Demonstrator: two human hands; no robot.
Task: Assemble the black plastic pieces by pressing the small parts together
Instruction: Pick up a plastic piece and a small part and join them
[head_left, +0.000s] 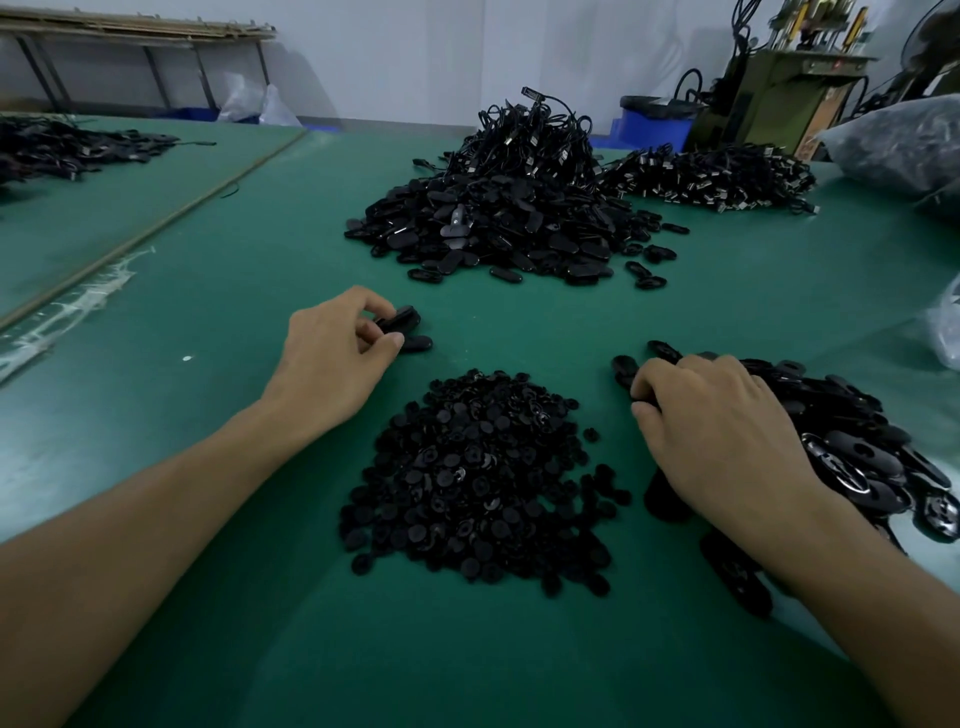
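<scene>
The green table (519, 649) fills the view. At 12 o'clock on it rises the biggest heap of black oval shells (498, 228), with tangled black cables (535, 140) on its top. At 2 o'clock lies a flatter heap of cable ends (711, 176).

Dead centre sits a mound of small round parts (478, 478). At 3 o'clock from it spreads a pile of oval pieces (862, 447), some showing shiny rims.

The right hand (722, 431) lies palm down on that pile's 9 o'clock edge, fingers curled over the pieces there; whether they actually grip one is hidden.

The left hand (337, 353), at 10 o'clock from the mound, pinches an oval piece (397, 319) between thumb and curled fingers, just above the table. Its long axis runs roughly 8 to 2 o'clock, the free end pointing toward 2.

Just beside it at 5 o'clock, a second oval piece (417, 343) lies flat, long axis 9 to 3.
</scene>
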